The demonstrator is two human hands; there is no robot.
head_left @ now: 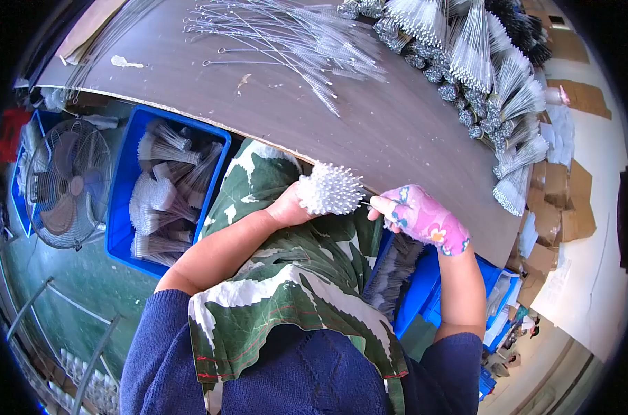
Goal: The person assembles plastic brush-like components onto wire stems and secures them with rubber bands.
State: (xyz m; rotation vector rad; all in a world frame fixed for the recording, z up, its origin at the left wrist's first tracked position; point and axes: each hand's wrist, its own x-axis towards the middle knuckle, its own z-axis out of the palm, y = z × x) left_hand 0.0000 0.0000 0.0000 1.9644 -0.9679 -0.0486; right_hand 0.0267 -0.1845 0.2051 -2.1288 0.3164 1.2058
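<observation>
A bundle of thin wire brushes [330, 189] with white tips is seen end-on over my lap, at the table's near edge. My left hand [290, 208] is closed around it, its fingers mostly hidden behind the tips. Just to the right, my right hand [428, 220], in a pink flowered glove with bare fingertips, pinches a short dark wire [364, 203] beside the bundle. What the far end of that wire joins is hidden. Loose wire brushes [286, 41] with looped ends lie spread across the far part of the brown table [411, 138].
Tied brush bundles [476, 69] are piled along the table's right edge. At left, a blue crate [124, 207] holds more bundles, next to a standing fan [72, 183]. Blue bins [421, 290] stand below the table at right. Cardboard [570, 200] lies beyond.
</observation>
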